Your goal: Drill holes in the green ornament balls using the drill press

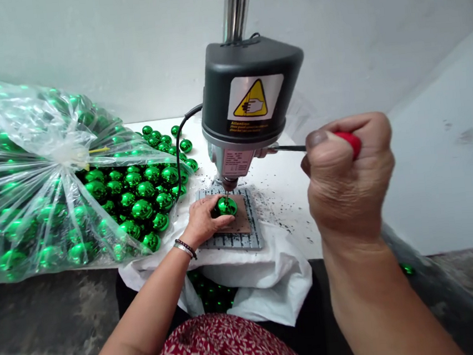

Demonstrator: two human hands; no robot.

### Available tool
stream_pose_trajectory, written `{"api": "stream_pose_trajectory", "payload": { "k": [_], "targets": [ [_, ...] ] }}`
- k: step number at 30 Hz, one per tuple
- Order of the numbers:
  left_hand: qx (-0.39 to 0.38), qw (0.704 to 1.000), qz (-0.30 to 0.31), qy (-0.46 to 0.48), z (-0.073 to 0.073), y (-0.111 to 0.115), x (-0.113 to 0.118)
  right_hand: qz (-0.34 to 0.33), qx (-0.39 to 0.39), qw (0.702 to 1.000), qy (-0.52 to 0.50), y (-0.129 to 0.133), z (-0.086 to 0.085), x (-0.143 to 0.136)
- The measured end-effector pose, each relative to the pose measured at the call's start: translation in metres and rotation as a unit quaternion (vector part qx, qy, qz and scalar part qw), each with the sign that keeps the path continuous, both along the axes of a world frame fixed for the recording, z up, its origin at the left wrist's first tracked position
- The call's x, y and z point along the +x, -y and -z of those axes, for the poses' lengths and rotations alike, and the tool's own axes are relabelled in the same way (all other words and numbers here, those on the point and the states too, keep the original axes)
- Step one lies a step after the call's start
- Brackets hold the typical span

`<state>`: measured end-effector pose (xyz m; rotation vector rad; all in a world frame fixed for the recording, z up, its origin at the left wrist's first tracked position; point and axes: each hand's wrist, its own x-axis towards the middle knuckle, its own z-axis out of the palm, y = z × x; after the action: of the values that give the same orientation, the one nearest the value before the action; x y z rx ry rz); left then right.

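My left hand (206,218) grips a shiny green bauble (227,206) between thumb and fingers. The bauble rests on a brown board (242,216) laid over the drill press's grey slotted base (251,242). Directly above it is the chuck (229,184), its thin bit reaching down to the top of the bauble; whether it has gone through the surface I cannot tell. My right hand (348,172) is wrapped round the red-knobbed feed lever (349,143) at the right of the drill press (251,92). Part of the knob shows between thumb and fingers.
On the left, a large clear plastic bag (61,161) spills many green baubles (142,209) onto the white table (295,205). Dark shavings lie around the base. A black cable (178,149) runs from the drill head. White cloth (267,278) hangs at the front edge, with more baubles below.
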<state>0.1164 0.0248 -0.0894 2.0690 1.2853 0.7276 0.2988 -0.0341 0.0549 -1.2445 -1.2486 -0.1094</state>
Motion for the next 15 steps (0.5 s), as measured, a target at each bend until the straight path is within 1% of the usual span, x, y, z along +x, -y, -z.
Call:
{"api": "stream_pose_trajectory", "payload": {
  "k": [3, 8, 12, 15],
  "targets": [
    [0.000, 1.000, -0.004, -0.003, 0.003, 0.000, 0.000, 0.027, -0.022, 0.999, -0.017, 0.007, -0.003, -0.002],
    [0.014, 1.000, -0.004, 0.023, 0.006, 0.000, -0.001, 0.036, -0.034, 0.999, 0.007, 0.015, -0.004, -0.004],
    [0.013, 1.000, -0.002, 0.022, 0.004, 0.001, 0.000, 0.030, -0.034, 0.999, 0.024, 0.015, -0.002, -0.003],
    [0.005, 1.000, -0.002, 0.016, 0.003, 0.001, 0.000, 0.049, -0.031, 0.998, 0.032, 0.015, 0.001, -0.002]
  ]
}}
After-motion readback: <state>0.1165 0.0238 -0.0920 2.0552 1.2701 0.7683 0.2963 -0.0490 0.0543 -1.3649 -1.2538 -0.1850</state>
